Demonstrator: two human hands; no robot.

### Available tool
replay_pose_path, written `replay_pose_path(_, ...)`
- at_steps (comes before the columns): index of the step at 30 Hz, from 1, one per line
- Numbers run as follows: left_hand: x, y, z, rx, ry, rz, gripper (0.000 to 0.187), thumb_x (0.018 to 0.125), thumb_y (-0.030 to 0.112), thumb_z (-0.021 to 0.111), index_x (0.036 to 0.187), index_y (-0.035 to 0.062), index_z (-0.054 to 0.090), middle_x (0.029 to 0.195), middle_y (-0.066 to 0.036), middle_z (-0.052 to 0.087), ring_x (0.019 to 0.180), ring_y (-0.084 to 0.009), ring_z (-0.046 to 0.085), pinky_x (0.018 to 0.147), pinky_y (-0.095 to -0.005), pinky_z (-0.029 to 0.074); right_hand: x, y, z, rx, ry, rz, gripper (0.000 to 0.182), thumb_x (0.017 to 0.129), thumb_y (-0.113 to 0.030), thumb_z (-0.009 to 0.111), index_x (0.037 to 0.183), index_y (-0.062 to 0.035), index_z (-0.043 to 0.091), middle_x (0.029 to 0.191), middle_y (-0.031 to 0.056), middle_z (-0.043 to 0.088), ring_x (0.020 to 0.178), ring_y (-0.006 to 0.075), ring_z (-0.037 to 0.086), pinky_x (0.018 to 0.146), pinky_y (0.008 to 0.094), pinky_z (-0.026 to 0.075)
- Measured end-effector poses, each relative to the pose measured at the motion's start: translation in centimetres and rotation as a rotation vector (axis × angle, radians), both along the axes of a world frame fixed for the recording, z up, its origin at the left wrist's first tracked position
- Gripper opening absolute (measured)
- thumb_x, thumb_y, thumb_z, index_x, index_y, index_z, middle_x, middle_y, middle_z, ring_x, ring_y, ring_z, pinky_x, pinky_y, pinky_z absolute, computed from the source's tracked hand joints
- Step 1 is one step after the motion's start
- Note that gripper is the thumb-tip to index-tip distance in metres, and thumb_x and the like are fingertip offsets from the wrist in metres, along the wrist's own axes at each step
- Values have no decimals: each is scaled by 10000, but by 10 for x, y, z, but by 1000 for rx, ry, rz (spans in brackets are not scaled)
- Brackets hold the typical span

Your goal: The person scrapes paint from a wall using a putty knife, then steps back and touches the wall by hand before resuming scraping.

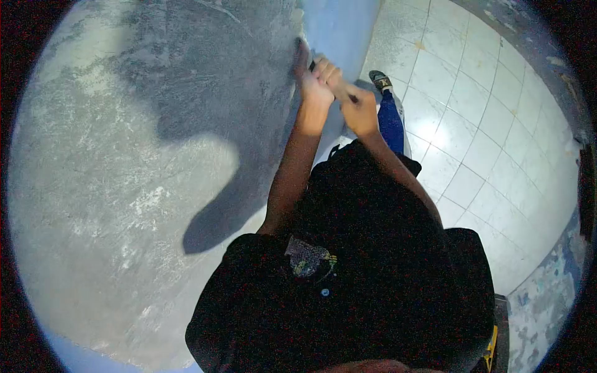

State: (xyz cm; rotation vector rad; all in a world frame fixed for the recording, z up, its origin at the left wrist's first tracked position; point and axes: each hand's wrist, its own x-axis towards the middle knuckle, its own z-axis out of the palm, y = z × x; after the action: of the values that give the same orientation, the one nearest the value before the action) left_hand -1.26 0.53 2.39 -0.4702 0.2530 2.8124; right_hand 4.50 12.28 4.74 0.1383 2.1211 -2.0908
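Observation:
My left hand is at the edge where the grey wall meets a blue-painted strip. One of its digits stretches up along that edge, while the other fingers curl over a slim pale tool. Just right of it and lower, my right hand is closed around the same tool, close to my left fingers. Both hands cover most of the tool, so its kind and its working end cannot be made out. A small dark bit shows beside the left fingers.
The wall has rough, patchy pale marks and my shadow on it. White floor tiles lie to the right, with a dark sandal and a blue trouser leg on that side. A dark object with yellow stands at the lower right.

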Motion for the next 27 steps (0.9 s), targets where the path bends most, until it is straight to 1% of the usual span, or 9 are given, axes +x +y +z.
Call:
replay_pose_path(2, -8, 13, 10, -152, -100, 44, 493, 818, 540, 439, 530, 147, 359, 383, 51, 279, 276, -98, 205, 318, -238, 192, -2, 4, 4, 41, -41, -19, 219, 815, -172, 566, 950, -3, 599, 656, 146, 587, 677, 40, 459, 609, 254, 431)
replay_pose_path(6, 4, 14, 6, -273, -22, 123, 474, 820, 534, 441, 539, 159, 369, 386, 55, 286, 278, -97, 210, 315, -242, 192, 12, 0, -3, -72, 9, -53, 299, 843, -251, 548, 793, 39, 601, 550, -32, 408, 533, 49, 373, 453, 236, 304)
replay_pose_path(9, -1, 1, 7, -76, -21, 4, 465, 818, 529, 448, 546, 159, 377, 389, 55, 276, 286, -96, 210, 322, -241, 194, 8, -15, -9, -38, 92, -125, 304, 847, -270, 545, 811, 23, 615, 551, -39, 409, 530, 51, 365, 455, 231, 301)
replay_pose_path(13, -10, 15, 11, -145, -89, 31, 454, 827, 508, 446, 553, 150, 397, 383, 54, 283, 277, -98, 214, 320, -240, 199, -6, 4, 9, -31, -32, -50, 268, 833, -255, 574, 877, 5, 620, 559, -34, 427, 546, 51, 369, 476, 226, 314)
replay_pose_path(14, -1, 14, 6, -82, -55, 45, 454, 827, 507, 448, 554, 148, 399, 380, 54, 282, 274, -98, 216, 318, -239, 200, -2, 2, 0, -26, 67, -72, 274, 833, -261, 571, 876, 5, 623, 554, -20, 435, 553, 48, 370, 478, 230, 317)
replay_pose_path(17, -7, 5, 6, 23, -7, 27, 458, 828, 502, 447, 543, 147, 391, 374, 55, 279, 267, -98, 210, 310, -238, 197, 7, -2, 0, 61, -13, 11, 255, 827, -231, 555, 960, -19, 606, 790, 243, 584, 701, 110, 580, 653, 285, 446)
replay_pose_path(21, -19, 18, 16, -248, -155, 69, 484, 825, 510, 448, 510, 153, 361, 369, 53, 274, 262, -97, 202, 299, -236, 184, -8, 2, 7, 16, 56, -84, 256, 821, -243, 558, 931, -20, 617, 753, 251, 570, 631, 143, 580, 609, 297, 443)
replay_pose_path(25, -10, 9, 7, -48, -32, 53, 483, 831, 516, 433, 522, 152, 367, 369, 54, 269, 264, -91, 206, 299, -234, 188, 5, 1, 4, 40, 62, -45, 254, 831, -198, 567, 971, 12, 592, 617, 24, 523, 639, 53, 435, 568, 231, 387)
replay_pose_path(27, -7, 3, 6, 118, -96, 48, 479, 836, 516, 426, 534, 148, 371, 370, 55, 261, 266, -89, 210, 302, -233, 193, 4, -6, 2, 36, 16, -52, 249, 830, -202, 572, 931, 24, 597, 594, 3, 473, 611, 49, 408, 526, 225, 354)
